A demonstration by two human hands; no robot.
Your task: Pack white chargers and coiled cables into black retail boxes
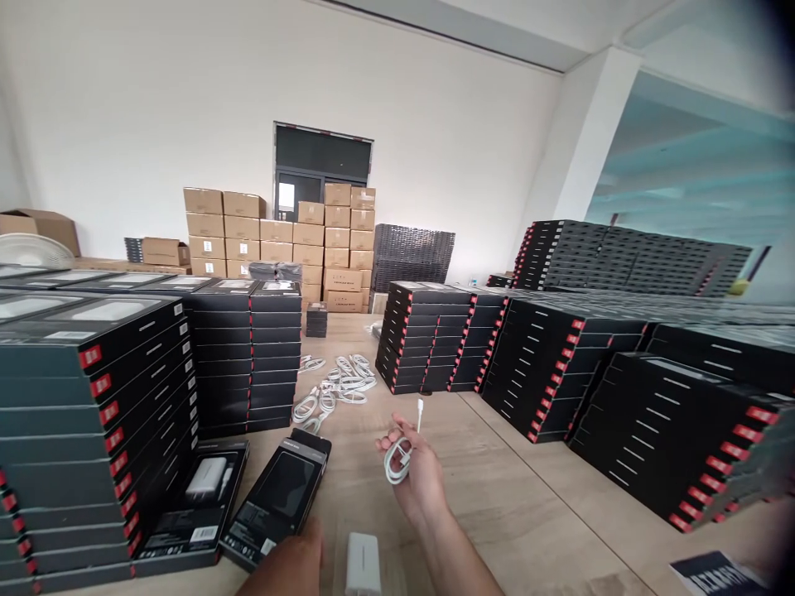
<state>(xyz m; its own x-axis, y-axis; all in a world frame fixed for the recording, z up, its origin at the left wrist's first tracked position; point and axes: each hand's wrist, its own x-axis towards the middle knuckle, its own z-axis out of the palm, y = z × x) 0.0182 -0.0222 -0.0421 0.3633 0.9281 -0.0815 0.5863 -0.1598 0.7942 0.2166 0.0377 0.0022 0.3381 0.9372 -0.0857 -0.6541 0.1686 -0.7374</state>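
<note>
My right hand (416, 468) is closed around a coiled white charging cable (397, 463), with one plug end sticking up past the fingers. At the bottom, my left hand (307, 542) is at the lower right corner of a black box with a clear window (289, 480); its fingers are hidden. Between my arms a white charger (363, 563) lies on the table. Left of the windowed box is a black box (192, 513) holding a white charger (206, 478) and a cable. Several coiled white cables (341, 381) lie in a pile beyond my hands.
Tall stacks of black boxes stand at the left (62, 430) and the right (658, 447) of the wooden table (497, 513). Cardboard cartons (279, 240) are piled against the far wall. A dark printed item (714, 575) lies at the lower right.
</note>
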